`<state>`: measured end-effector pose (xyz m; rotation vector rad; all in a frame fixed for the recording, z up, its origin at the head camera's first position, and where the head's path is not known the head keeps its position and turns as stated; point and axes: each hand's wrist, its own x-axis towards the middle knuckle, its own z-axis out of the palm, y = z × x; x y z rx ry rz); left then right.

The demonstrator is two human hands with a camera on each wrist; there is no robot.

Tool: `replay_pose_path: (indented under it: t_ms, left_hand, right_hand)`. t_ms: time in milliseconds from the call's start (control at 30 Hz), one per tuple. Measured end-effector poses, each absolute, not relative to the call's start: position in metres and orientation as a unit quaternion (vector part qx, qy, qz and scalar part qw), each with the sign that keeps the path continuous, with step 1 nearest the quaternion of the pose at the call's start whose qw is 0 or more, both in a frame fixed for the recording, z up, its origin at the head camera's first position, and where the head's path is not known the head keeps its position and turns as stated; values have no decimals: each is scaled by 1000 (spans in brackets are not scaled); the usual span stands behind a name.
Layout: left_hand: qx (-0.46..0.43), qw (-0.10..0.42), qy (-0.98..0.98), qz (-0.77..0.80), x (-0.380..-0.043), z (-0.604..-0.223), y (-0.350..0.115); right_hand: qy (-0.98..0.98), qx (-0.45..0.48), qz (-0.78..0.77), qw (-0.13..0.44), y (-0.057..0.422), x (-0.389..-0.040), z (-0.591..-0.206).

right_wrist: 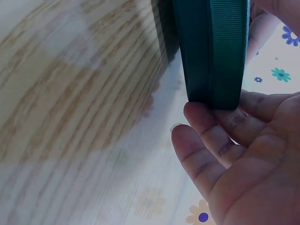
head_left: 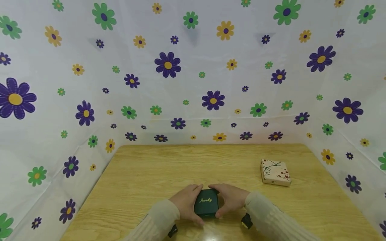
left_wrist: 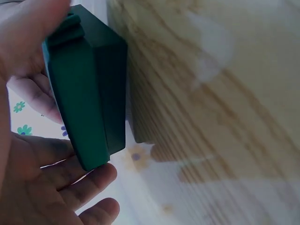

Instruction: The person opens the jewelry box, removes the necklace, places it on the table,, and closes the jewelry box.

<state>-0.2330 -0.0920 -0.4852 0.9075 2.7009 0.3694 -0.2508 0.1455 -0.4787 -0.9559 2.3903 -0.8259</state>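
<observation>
A dark green jewelry box [head_left: 206,203], lid down and lettered "Jewelry" in gold, is held between both hands near the front of the table. My left hand [head_left: 187,202] grips its left side, thumb at the front corner and fingers round the far edge. On the opposite side my right hand [head_left: 230,199] holds it the same way. In the left wrist view the box [left_wrist: 89,93] shows its side walls, with fingertips under one end. Ribbed ribbon-like trim runs along the box [right_wrist: 211,51] in the right wrist view. Whether its base touches the table cannot be told.
A flat cream box [head_left: 275,172] with red flowers and dark branches lies on the wooden table [head_left: 181,164], back right of the hands. White cloth [head_left: 193,87] printed with purple, green and yellow flowers walls in the table behind and at both sides.
</observation>
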Motion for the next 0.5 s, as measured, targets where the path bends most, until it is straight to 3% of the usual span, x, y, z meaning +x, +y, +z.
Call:
replay_pose_path:
  t_ms: [500]
  left_hand:
    - [292, 144, 931, 162, -235, -485, -90]
  right_hand:
    - [854, -323, -331, 237, 150, -248, -482]
